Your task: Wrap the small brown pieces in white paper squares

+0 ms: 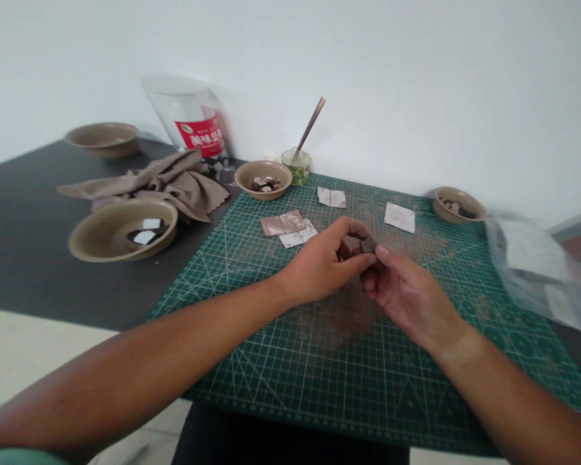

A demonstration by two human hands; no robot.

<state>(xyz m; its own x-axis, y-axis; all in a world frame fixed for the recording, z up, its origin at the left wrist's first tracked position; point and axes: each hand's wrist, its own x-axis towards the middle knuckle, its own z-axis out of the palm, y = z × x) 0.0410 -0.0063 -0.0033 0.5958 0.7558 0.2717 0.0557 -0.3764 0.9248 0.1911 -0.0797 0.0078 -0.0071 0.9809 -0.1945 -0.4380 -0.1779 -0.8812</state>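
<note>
Matt dark piece point(368, 245), wrinkled cloth point(169, 184), clear plastic bag point(540, 278), dust-filmed cutting mat point(339, 368)

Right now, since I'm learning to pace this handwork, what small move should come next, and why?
Probably turn the small dark piece slightly to check its edges: the left hand and right hand both hold it with their fingers, above brown smudges on the green cutting mat.

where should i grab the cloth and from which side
Probably from above, pinching the raised fold along the top of the cloth: it lies crumpled in ridges, while a bowl crowds its near side and the jar stands behind.
</note>
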